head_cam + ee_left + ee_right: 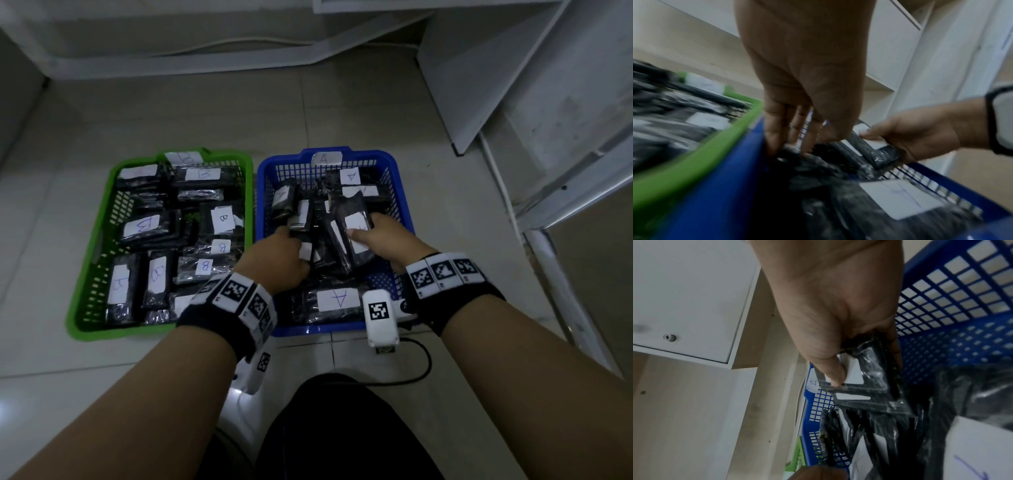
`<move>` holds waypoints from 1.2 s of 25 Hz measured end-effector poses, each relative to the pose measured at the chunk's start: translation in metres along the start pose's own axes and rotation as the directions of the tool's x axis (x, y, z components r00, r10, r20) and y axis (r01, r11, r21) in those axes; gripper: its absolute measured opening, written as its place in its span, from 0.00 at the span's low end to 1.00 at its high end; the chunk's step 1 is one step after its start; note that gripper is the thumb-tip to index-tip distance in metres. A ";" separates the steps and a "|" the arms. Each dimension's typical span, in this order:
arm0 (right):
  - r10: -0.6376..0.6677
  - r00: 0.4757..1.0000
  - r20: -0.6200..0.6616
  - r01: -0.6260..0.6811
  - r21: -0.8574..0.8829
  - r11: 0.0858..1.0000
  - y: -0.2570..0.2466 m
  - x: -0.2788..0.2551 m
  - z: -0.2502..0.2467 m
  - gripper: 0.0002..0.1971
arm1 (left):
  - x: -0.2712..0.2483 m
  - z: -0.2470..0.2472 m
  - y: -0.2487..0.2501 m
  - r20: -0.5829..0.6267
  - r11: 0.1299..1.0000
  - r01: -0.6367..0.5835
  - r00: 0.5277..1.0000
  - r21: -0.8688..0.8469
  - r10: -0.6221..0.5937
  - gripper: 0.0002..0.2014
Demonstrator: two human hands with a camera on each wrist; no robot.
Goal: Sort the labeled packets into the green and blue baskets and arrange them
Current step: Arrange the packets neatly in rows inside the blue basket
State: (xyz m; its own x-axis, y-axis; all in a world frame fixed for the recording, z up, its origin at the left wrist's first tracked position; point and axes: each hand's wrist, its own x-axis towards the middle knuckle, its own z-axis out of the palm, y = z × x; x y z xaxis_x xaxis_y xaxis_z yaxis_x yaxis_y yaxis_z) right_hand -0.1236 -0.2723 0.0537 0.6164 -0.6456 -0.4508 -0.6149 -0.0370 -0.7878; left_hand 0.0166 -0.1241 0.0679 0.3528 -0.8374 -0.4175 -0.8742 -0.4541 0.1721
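1. Sorting appears complete: B-labelled black plastic packets (147,226) fill the green perforated plastic basket (85,308).
2. A-labelled black packets (337,299) occupy the blue perforated plastic basket (399,178).
3. Arranging remains: right hand (383,236) pinches an upright A packet (356,233); left hand (277,257) grips adjacent packets.

This is looking like a storeroom or stockroom floor: pale glossy floor tiles (359,113) are running under white laminate shelving units (496,68), and a green plastic mesh basket (85,274) and a blue plastic mesh basket (397,178) are sitting side by side, both holding black plastic-wrapped packets with white lettered labels (144,226).
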 end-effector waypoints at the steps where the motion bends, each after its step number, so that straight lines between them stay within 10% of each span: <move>1: 0.000 1.000 0.005 0.000 -0.032 0.999 0.000 -0.001 -0.001 0.14 | 0.004 0.004 0.006 0.030 0.999 0.048 0.998 -0.006 -0.048 0.22; 8: -0.028 0.997 -0.072 0.021 -0.088 0.996 0.006 -0.008 -0.020 0.19 | 0.024 0.014 0.021 0.208 0.958 0.284 0.941 -0.051 -0.268 0.41; 23: -0.087 0.983 -0.164 0.074 -0.081 0.994 0.013 -0.028 -0.029 0.18 | 0.016 0.009 0.002 0.038 0.967 0.139 0.990 -0.213 -0.134 0.42; 30: -0.093 0.987 -0.133 0.087 -0.049 0.995 0.014 -0.031 -0.030 0.18 | 0.029 0.027 0.007 0.171 0.978 0.111 0.982 -0.174 -0.081 0.39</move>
State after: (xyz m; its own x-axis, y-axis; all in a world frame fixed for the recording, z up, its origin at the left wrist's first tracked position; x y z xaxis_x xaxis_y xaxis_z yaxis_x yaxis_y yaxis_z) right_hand -0.1663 -0.2758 0.0689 0.5999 -0.7353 -0.3154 -0.5820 -0.1306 -0.8026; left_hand 0.0120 -0.1434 0.0328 0.3607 -0.7334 -0.5762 -0.7579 -0.5905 0.2772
